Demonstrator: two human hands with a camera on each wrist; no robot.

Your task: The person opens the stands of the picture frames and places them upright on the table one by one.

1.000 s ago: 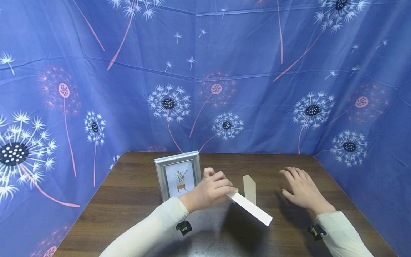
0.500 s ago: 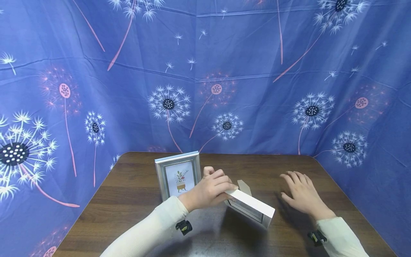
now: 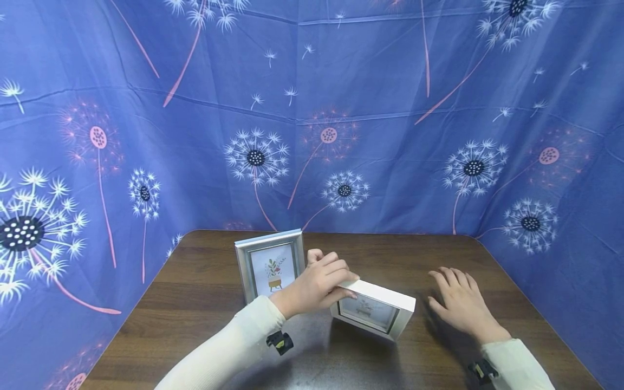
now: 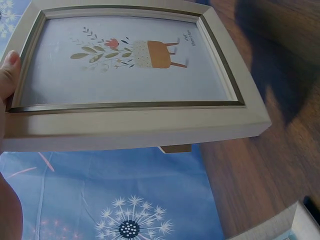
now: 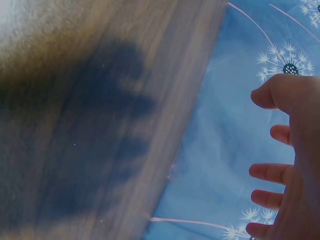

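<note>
My left hand [image 3: 319,284] grips the upper left part of a white picture frame [image 3: 402,317], thumb on its front and fingers behind. The frame leans back, its picture of a potted plant [image 4: 150,55] facing me; in the left wrist view it spans the upper half. A second, silvery picture frame [image 3: 246,271] stands behind my left hand, with the same kind of plant print. Over the right side of the table, my right hand [image 3: 460,303] hovers with spread, relaxed fingers and holds nothing. In the right wrist view its fingers [image 5: 270,172] show apart from everything.
A brown wooden table [image 3: 195,281] lies under both hands. Blue cloth [image 3: 390,108] with a dandelion print hangs behind it and along both sides. Dark wrist cameras [image 3: 280,342] sit on both sleeves.
The held picture frame has tilted so that its front and picture now show; its back stand has gone out of sight. The right hand has shifted slightly down.
</note>
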